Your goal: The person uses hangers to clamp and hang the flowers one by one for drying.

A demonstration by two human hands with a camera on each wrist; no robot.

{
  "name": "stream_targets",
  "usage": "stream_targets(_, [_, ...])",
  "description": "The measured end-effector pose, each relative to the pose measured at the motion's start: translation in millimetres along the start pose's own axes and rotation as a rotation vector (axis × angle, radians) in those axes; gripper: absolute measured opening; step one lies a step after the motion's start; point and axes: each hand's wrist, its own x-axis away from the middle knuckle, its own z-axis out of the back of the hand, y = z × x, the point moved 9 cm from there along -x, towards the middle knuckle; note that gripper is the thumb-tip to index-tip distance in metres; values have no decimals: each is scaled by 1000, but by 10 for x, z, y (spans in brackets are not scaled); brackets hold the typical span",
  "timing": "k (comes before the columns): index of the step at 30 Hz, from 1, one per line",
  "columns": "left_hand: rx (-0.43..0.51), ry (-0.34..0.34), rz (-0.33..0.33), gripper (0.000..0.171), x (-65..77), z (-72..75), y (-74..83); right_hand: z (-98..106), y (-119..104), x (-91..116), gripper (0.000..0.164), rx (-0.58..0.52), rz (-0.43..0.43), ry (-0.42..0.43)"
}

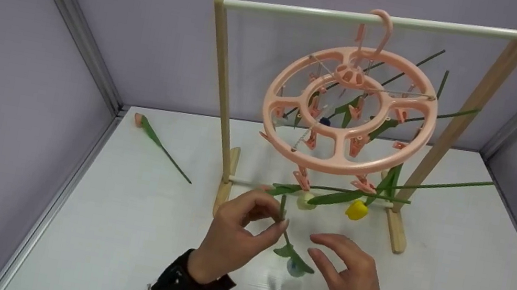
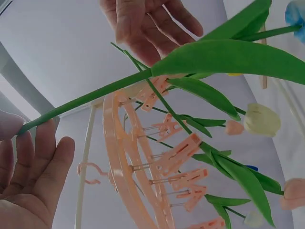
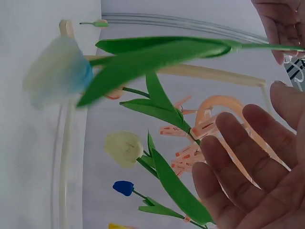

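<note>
My left hand (image 1: 233, 233) pinches the stem of an artificial tulip between thumb and fingers; the blue-and-white bloom (image 1: 296, 267) points downward. In the right wrist view its pale bloom (image 3: 57, 71) and long green leaves (image 3: 157, 67) cross the top. To the right of the stem, my right hand (image 1: 355, 282) is held with fingers apart, holding nothing. Just beyond both hands hangs a round pink clip hanger (image 1: 334, 166). Its clips (image 1: 302, 178) hold several tulips, among them a yellow one (image 1: 357, 210) and a cream one (image 1: 306, 201).
A wooden rack (image 1: 225, 70) with a white top bar (image 1: 293, 9) carries the hanger by its hook (image 1: 387, 32). On the white table (image 1: 116, 226), a pink tulip (image 1: 151, 134) lies at the far left. Stems (image 1: 448, 185) stick out past the rack's right post (image 1: 452, 131).
</note>
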Motion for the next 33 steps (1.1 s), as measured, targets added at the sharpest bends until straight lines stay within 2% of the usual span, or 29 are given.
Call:
stream_targets(10, [-8, 57, 59, 16, -113, -35, -191, -55, -60, -112, 27, -57, 46, 84])
stream_targets(21, [3, 66, 96, 15, -183, -62, -269, -126, -43, -203, 22, -18, 67, 86])
stream_targets(29, [12, 55, 122, 16, -204, -40, -329, -177, 40, -196, 17, 31, 31, 54])
stream_targets(33, [33, 40, 142, 17, -195, -2, -455, -187, 47, -185, 16, 37, 49, 53])
